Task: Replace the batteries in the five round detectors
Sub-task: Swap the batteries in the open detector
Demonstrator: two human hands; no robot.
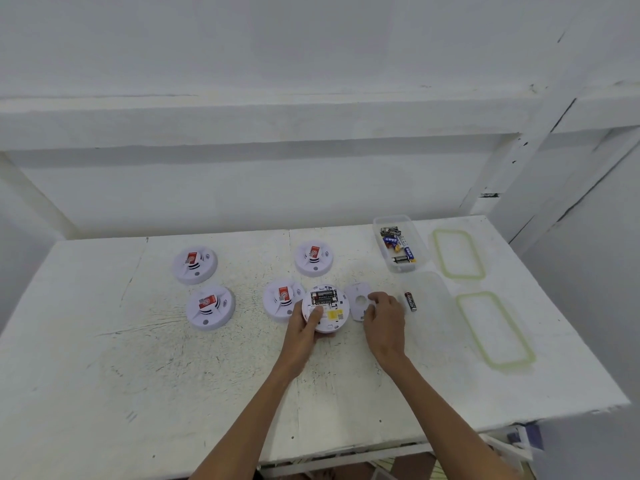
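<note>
Under pinching right hand [384, 317], cover [356, 295] half-hidden; left hand [304, 329] grips detector [329, 308].

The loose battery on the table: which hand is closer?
Right. The right hand, on the cover plate, lies just beside the loose battery; the left hand holds the upturned detector, farther away.

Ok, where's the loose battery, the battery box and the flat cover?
loose battery [410, 301], head view, middle of its black body.
battery box [403, 269], head view, its clear near wall.
flat cover [352, 294], head view, bare part left of its hole.
</note>
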